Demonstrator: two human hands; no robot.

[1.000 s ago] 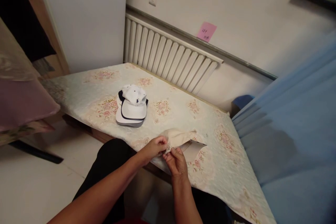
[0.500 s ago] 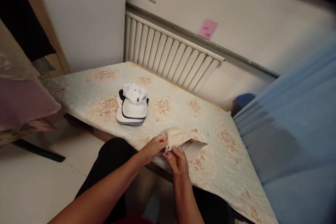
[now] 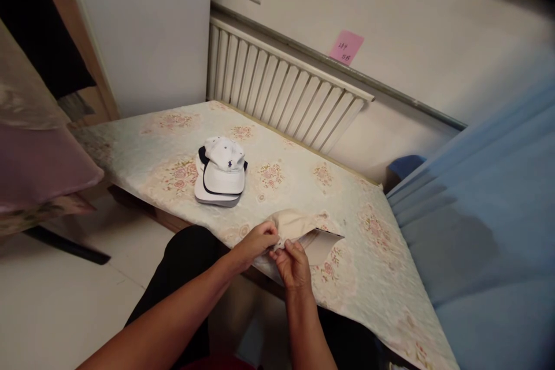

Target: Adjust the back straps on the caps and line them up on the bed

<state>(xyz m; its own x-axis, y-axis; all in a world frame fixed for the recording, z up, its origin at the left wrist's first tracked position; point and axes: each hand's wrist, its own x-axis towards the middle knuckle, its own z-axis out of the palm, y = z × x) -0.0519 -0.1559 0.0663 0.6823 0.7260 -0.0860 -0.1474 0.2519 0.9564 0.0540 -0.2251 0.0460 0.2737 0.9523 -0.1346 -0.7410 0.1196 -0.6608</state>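
A beige baseball cap (image 3: 295,224) lies on its side near the front edge of the flowered bed, its brim pointing right. My left hand (image 3: 259,240) is closed on the cap's back edge, thumb and fingers pinched together. Close beside it, my right hand (image 3: 293,263) grips the same edge from below with thumb and fingertips. What exactly lies between the fingertips, perhaps the strap, is too small to make out. Up and to the left rests a stack of caps (image 3: 224,170): a white one with a small dark logo sits on top of a dark one and another white one.
The flowered bed cover (image 3: 299,176) spreads under the caps. Behind it stand a white radiator (image 3: 281,87) and a wall with a pink note (image 3: 346,47). A blue curtain (image 3: 489,214) hangs at the right. Pink cloth (image 3: 47,165) hangs at the left.
The view has shifted very slightly. Both hands stay at the cap's back edge, with only small finger movement.
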